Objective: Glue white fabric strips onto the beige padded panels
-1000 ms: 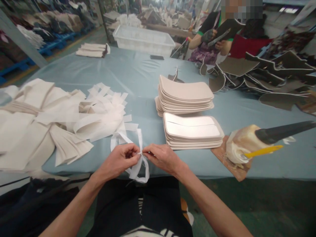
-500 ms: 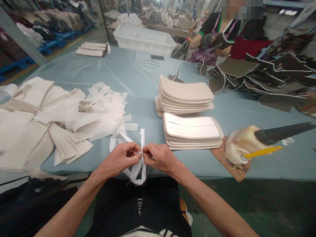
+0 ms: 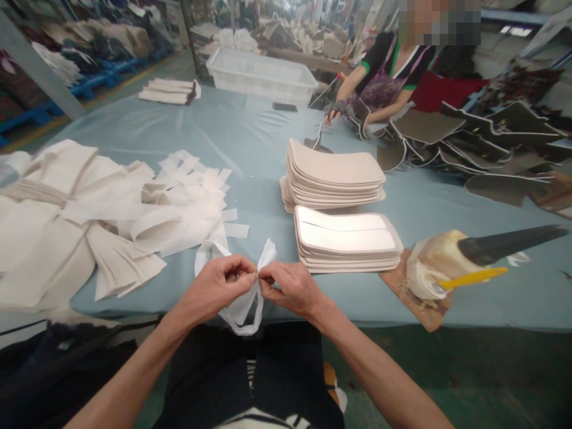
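Both my hands meet at the near table edge, pinching one white strip (image 3: 246, 310) that loops down below them and sticks up between them. My left hand (image 3: 218, 285) is closed on its left part, my right hand (image 3: 290, 286) on its right part, fingertips almost touching. A heap of white strips and beige pieces (image 3: 111, 208) lies to the left. Two stacks of beige panels are to the right: a near stack (image 3: 348, 241) topped with white strips, and a far stack (image 3: 333, 173).
A glue pot with a black-handled brush and yellow tool (image 3: 447, 265) stands on a brown board at right. A co-worker's hand (image 3: 334, 111) reaches onto the table at the far side among dark panels (image 3: 487, 143). A white tub (image 3: 263, 74) stands at the back.
The strip's upper end has flopped to the right and spread. My hands stay pinched together at the same spot. The co-worker has lowered a dark panel and reached down to the table.
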The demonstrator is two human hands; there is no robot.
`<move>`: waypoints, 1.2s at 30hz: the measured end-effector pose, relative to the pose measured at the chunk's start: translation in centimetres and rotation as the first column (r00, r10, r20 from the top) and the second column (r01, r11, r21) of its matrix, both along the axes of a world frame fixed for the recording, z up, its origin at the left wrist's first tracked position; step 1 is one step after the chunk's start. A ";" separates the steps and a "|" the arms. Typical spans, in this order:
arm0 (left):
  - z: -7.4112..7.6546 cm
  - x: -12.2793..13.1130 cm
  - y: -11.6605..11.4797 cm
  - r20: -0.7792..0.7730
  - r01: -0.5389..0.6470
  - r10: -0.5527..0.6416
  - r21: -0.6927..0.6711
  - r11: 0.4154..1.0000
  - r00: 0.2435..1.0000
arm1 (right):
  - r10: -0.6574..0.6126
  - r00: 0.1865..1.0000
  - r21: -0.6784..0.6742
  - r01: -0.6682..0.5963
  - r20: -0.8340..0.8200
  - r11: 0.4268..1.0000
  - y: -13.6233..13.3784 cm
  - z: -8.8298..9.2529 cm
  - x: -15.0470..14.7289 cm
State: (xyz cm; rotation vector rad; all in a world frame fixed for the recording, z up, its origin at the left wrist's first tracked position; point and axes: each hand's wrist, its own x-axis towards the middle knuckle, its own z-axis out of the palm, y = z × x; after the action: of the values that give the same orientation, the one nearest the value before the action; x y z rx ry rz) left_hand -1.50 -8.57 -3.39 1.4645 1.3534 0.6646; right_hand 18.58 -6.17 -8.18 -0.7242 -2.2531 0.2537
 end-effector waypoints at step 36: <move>-0.3 1.9 1.4 0.022 -0.003 0.007 -0.198 0.980 1.000 | -0.017 0.906 0.198 -0.074 0.422 0.977 2.3 1.5 1.6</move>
State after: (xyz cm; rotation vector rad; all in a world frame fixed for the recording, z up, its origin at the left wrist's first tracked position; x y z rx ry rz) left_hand 0.38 -7.20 -3.65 1.2912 1.3649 0.5320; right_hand 20.20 -3.90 -6.65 -0.6810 -2.6508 -0.1457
